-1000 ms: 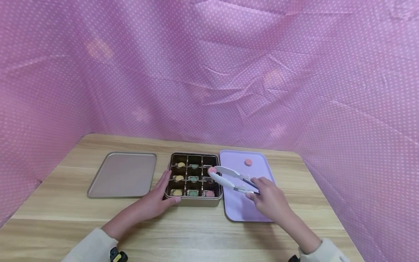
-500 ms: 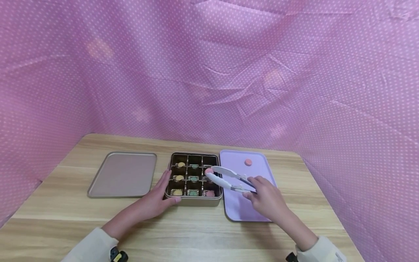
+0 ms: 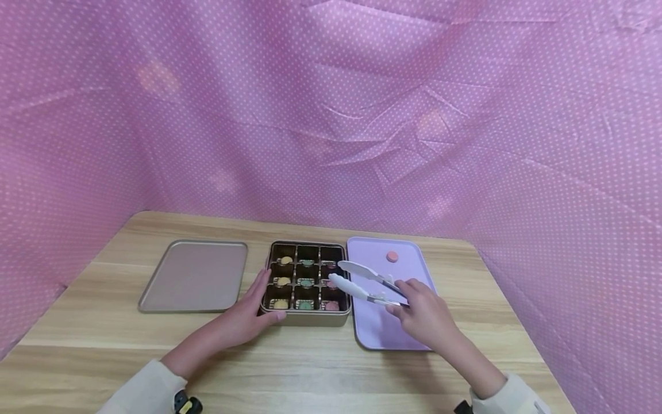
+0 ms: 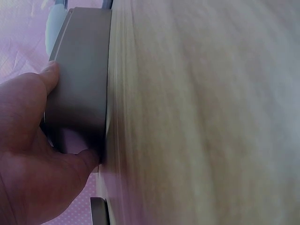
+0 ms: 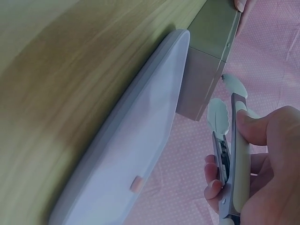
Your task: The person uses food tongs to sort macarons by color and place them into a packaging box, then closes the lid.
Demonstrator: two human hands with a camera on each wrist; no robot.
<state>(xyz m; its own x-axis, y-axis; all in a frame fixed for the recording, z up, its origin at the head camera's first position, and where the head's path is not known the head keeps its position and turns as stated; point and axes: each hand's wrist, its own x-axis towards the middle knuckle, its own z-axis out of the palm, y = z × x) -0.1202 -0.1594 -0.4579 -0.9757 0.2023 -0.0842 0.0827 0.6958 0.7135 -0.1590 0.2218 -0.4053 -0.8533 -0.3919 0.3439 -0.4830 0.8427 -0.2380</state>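
Note:
A gold metal box (image 3: 306,315) with nine compartments sits mid-table and holds yellow, green and pink round pieces. My left hand (image 3: 247,315) grips its front-left corner, and the left wrist view shows the thumb (image 4: 50,75) pressed on the box wall (image 4: 82,79). My right hand (image 3: 425,313) holds white tongs (image 3: 362,282) by the handles. Their tips are spread over the box's right column with nothing between them. A pink piece (image 3: 329,283) lies in the middle-right compartment. Another pink piece (image 3: 392,256) lies on the lilac tray (image 3: 380,330).
A flat gold lid (image 3: 193,276) lies left of the box on the wooden table (image 3: 310,368). Pink dotted cloth walls close in the back and both sides. In the right wrist view the lilac tray (image 5: 140,140) lies next to the box (image 5: 206,70).
The tongs brought a pink piece over the box's right column and spread apart. The piece now lies in the middle-right compartment. The left hand has not moved.

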